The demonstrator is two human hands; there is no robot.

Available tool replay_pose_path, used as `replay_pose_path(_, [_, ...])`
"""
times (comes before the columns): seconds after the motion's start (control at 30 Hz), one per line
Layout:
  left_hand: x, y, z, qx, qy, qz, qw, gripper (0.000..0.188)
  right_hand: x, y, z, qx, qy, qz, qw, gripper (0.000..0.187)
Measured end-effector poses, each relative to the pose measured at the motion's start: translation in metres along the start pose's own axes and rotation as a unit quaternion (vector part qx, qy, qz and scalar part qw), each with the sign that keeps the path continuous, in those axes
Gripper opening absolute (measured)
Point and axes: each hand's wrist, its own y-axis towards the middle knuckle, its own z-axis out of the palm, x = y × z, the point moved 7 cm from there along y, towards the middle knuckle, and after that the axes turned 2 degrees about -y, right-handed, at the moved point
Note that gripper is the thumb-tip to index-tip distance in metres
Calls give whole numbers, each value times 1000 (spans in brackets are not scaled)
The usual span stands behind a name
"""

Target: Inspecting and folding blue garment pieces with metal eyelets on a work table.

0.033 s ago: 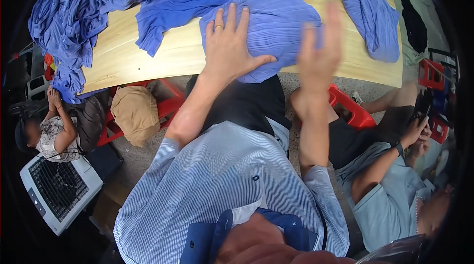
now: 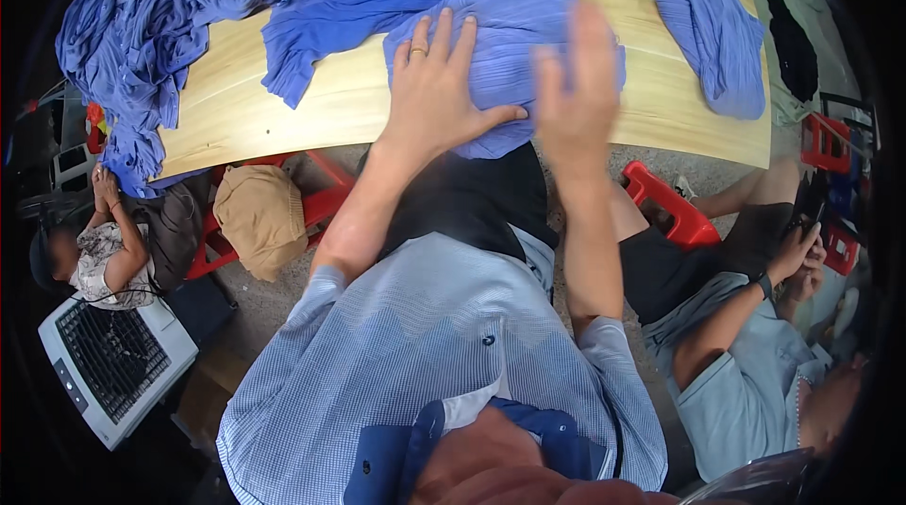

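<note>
A piece of light blue pleated fabric (image 2: 514, 52) lies spread on the pale wooden table (image 2: 349, 94), its near end overhanging the front edge by my lap. Flat on its left part rests my left hand (image 2: 434, 94), fingers spread and thumb out to the right, a ring on one finger. My right hand (image 2: 578, 113) is over the fabric's right side, blurred by motion. Its fingers are stretched out with the thumb apart, and nothing shows in it. Whether it touches the fabric, I cannot tell.
Darker blue pleated garments (image 2: 377, 5) lie behind, with a heap (image 2: 132, 24) spilling off the left end. Another blue piece (image 2: 713, 47) is at the right. Red stools (image 2: 665, 208) stand below the table. People sit on both sides; a white air cooler (image 2: 118, 363) is at left.
My right hand has moved left across the fabric, closer to my left hand. My left hand stays in place on the fabric.
</note>
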Motion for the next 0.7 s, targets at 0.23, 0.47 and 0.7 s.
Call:
replay_pose_path(0.23, [71, -48, -8, 62, 7, -37, 997, 84, -10, -23, 63, 140, -58, -87, 985, 73])
replay_pose_path(0.47, [38, -38, -22, 15, -187, -91, 978, 79, -33, -7, 28, 183, -110, -174, 961, 71])
replay_pose_path(0.7, [37, 53, 13, 136, -175, -185, 958, 111, -50, -57, -31, 103, -190, 250, 944, 90])
